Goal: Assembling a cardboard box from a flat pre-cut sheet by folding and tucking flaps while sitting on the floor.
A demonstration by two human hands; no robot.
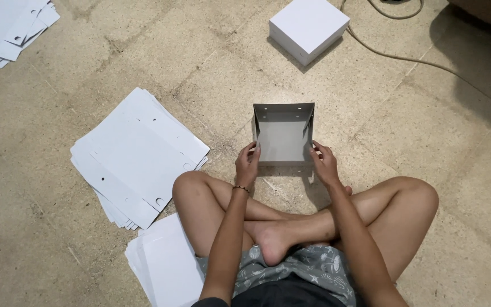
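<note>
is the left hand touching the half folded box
Touching: the head view shows the left hand with its fingertips pressed on the near left corner of the half-folded box.

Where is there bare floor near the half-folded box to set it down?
Bare floor lies right of the half-folded box, up to the cable, and between it and the finished white box. Left is crowded by the flat sheet stack; both the left hand and right hand grip the box.
</note>
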